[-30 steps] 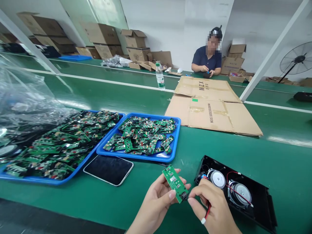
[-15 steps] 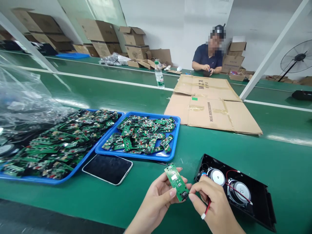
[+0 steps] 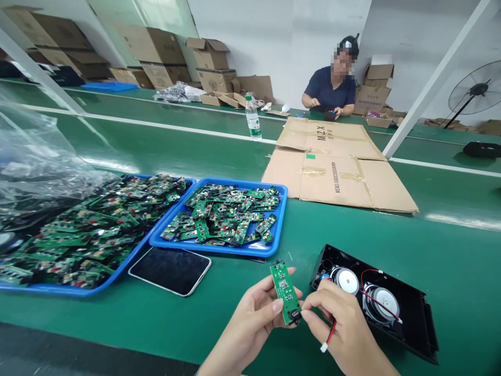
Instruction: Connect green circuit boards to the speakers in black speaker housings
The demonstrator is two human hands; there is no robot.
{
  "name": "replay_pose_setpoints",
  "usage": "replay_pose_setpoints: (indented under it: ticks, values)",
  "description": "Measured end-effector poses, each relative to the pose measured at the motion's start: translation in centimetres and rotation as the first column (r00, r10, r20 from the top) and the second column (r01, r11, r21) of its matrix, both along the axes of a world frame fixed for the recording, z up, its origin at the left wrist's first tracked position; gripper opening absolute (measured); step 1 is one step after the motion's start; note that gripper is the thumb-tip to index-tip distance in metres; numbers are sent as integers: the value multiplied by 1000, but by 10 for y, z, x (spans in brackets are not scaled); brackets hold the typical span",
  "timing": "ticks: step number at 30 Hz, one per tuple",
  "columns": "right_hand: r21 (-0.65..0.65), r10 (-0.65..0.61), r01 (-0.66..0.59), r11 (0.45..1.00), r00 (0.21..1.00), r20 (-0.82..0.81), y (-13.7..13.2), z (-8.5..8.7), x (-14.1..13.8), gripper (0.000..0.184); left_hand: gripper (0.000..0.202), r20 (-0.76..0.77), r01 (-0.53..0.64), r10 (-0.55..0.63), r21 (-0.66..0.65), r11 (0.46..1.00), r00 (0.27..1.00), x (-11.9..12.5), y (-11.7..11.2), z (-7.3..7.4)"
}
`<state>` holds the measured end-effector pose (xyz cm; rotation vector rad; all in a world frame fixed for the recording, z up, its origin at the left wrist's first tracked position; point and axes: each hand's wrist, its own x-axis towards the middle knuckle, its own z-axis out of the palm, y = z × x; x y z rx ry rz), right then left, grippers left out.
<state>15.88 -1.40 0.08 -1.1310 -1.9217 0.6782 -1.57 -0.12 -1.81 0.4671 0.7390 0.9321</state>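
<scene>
My left hand (image 3: 260,313) grips a green circuit board (image 3: 285,292) between thumb and fingers. Small buttons line the board's upward face, with a black socket at its lower end. My right hand (image 3: 338,318) is closed, its thumb and index fingertips at the board's lower right edge. From under its fingers hangs a red and black cable (image 3: 332,331) with a white plug; the upper part of the cable is hidden. Just beyond my right hand lies an open black speaker housing (image 3: 410,308) holding two round drivers and loose red wires. Something blue shows at my right knuckles.
Two blue trays (image 3: 278,237) of circuit boards stand to the left, the larger partly under clear plastic bags (image 3: 39,151). A phone (image 3: 170,271) lies before them. Flattened cardboard (image 3: 340,177), a water bottle (image 3: 253,120) and a co-worker (image 3: 331,86) are farther back.
The board has turned slightly in my left hand, its face now more toward me. Across the bench, the co-worker's hands have moved apart. My camera view has shifted a little.
</scene>
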Motion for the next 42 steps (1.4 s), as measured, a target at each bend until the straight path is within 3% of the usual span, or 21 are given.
replay_pose_setpoints:
  ticks: [6,13,19,22,24,27,30,33,35,38,42]
  values:
    - [44,145,-147,988,988,45,1,6,2,21,39,112,219,-204,-138,966,972,0,7,-1]
    - [280,178,-252,926,948,263,3,0,0,38,37,116,394,-379,-170,903,918,3,9,-9]
    - [473,52,-171,865,966,253,4,-6,-2,38,40,130,518,-502,-172,838,855,1,10,-16]
    - [487,29,-163,858,962,271,3,-6,-2,31,40,93,516,-508,-176,838,856,-1,11,-16]
    - [436,43,-159,886,964,264,2,-4,0,30,45,68,513,-510,-163,843,858,-1,12,-13]
    - [324,29,-91,942,981,193,-2,2,14,31,53,29,474,-473,-98,875,881,-1,11,-10]
    - [278,-132,94,956,983,123,-7,5,34,25,49,-64,342,-341,0,940,938,-1,7,-8]
    - [-3,-250,251,968,964,-91,-13,2,45,21,38,-129,216,-207,62,974,970,3,3,-7]
    - [-168,-276,235,957,915,-294,-13,-1,44,15,36,-143,143,-129,94,985,981,6,1,-7]
    - [-116,-176,141,983,896,-407,-9,-4,38,9,35,-173,80,-57,134,988,983,11,1,-6]
    - [70,-72,84,994,983,-169,-3,-6,26,16,28,-299,26,25,166,986,954,16,2,-8]
